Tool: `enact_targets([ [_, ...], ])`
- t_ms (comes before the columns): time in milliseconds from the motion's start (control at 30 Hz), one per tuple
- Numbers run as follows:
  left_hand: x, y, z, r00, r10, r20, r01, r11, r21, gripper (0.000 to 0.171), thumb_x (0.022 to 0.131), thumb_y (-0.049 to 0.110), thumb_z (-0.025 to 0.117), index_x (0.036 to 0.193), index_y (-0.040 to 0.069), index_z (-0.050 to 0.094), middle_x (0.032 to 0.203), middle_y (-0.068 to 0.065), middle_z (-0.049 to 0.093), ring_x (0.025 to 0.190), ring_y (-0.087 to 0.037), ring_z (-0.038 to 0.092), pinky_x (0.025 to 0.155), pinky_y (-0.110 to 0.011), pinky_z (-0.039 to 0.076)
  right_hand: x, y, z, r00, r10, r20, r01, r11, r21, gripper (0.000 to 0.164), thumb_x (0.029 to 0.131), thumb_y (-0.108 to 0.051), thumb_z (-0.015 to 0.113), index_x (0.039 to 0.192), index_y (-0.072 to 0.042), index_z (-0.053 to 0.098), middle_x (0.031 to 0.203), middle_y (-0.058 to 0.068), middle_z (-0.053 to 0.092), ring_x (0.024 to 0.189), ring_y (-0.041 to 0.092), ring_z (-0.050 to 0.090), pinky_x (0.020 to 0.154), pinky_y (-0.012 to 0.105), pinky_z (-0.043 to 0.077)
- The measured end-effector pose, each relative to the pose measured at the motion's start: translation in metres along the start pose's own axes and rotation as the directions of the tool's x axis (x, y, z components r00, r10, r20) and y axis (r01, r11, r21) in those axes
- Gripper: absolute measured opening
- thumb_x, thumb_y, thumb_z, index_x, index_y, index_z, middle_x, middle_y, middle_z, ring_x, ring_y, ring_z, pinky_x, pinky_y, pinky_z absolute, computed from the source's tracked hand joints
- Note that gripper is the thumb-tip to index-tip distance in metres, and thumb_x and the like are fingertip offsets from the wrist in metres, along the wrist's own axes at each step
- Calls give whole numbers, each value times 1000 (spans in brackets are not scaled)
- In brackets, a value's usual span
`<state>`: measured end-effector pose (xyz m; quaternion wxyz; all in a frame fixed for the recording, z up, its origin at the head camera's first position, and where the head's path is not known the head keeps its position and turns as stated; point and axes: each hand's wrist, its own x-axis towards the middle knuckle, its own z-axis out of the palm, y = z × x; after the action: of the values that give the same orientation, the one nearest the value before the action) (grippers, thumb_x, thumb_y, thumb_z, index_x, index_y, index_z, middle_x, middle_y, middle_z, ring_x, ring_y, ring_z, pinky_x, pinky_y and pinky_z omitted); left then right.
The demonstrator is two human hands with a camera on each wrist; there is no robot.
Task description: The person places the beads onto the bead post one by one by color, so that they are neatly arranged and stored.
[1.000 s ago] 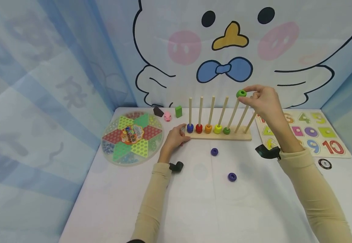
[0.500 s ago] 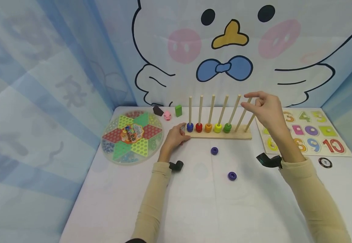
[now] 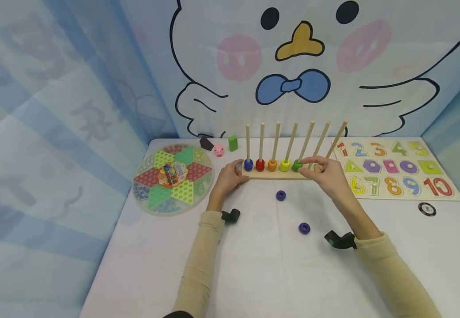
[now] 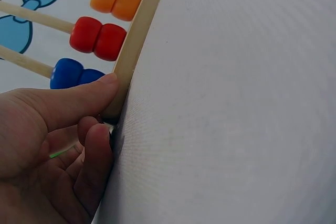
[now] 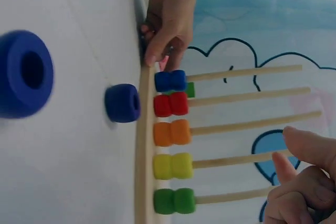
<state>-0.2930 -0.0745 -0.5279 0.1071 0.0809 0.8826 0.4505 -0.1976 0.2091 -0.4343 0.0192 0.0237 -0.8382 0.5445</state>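
A wooden peg stand (image 3: pixel 269 175) with a row of upright pegs stands at the back of the table. Its left end is gripped by my left hand (image 3: pixel 228 179), the thumb (image 4: pixel 92 95) lying against the base beside the blue beads (image 4: pixel 65 74). Red (image 5: pixel 170 104), orange (image 5: pixel 172 132), yellow (image 5: pixel 173 166) and green beads (image 5: pixel 174 201) sit in pairs on the following pegs. My right hand (image 3: pixel 329 176) holds nothing; in the head view its fingertips overlap the stand near the green beads. Two loose dark blue beads (image 3: pixel 280 195) lie on the table in front.
On the left is a round star-patterned game board (image 3: pixel 182 194). A dark block (image 3: pixel 206 143), a pink pig figure (image 3: pixel 218 150) and a green block (image 3: pixel 233 143) stand behind it. To the right lie a number puzzle board (image 3: pixel 405 191) and a round black-and-white chip (image 3: pixel 427 209).
A green bead left my right hand and dropped down its peg onto the other green one. The empty right hand then came lower and toward me. The left hand stayed on the stand.
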Motion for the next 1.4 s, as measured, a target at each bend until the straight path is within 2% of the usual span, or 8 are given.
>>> enact_targets([
  [133,1,0,-1,1000,-3,-1,3,1000,-7,68,82,20,76,141,11,44,77,-3,58,49,-12,52,48,-24,39,1,20,10,995,76,59,-78,996,49,41,87,-24,71,117,2,61,49,-8,30,42,8,25,40,29,21],
  [333,1,-1,0,1000,-2,-5,2,1000,-8,68,81,18,77,141,11,45,77,-3,57,49,-12,52,47,-24,39,0,42,32,978,154,143,-156,988,2,41,85,-26,72,117,-1,63,48,-7,32,43,8,27,42,25,23],
  [567,0,-2,0,1000,15,-6,-15,1000,-19,67,81,18,76,141,10,44,76,-4,57,49,-12,52,46,-24,39,1,58,54,968,147,206,-130,987,-95,39,83,-22,73,113,2,64,49,-8,35,44,6,29,45,24,25],
  [733,-1,0,0,1000,23,-10,-23,1000,-19,67,82,17,76,140,10,45,74,-3,56,48,-11,51,45,-23,38,0,61,59,959,170,227,-138,979,-149,41,81,-21,75,114,0,64,49,-7,35,43,7,29,43,23,25],
  [1067,-1,0,0,1000,19,-6,-19,1000,-10,67,82,18,76,141,10,44,74,-3,57,48,-12,51,47,-23,38,-2,64,65,959,164,230,-112,968,-224,46,79,-21,77,117,0,61,49,-5,36,43,8,30,42,22,25],
  [1233,-1,1,0,1000,17,-5,-17,1000,-5,67,82,19,76,141,11,44,74,-3,57,48,-12,51,47,-23,38,-2,56,61,963,160,215,-111,969,-222,45,79,-23,77,116,-2,62,50,-5,38,43,9,32,43,23,26],
  [1400,-1,1,0,1000,18,-1,-18,1000,-5,67,82,19,75,141,10,44,74,-3,57,48,-12,50,48,-24,37,-4,39,50,968,150,199,-108,972,-207,44,82,-22,75,119,-3,60,50,-6,34,44,9,29,43,24,24],
])
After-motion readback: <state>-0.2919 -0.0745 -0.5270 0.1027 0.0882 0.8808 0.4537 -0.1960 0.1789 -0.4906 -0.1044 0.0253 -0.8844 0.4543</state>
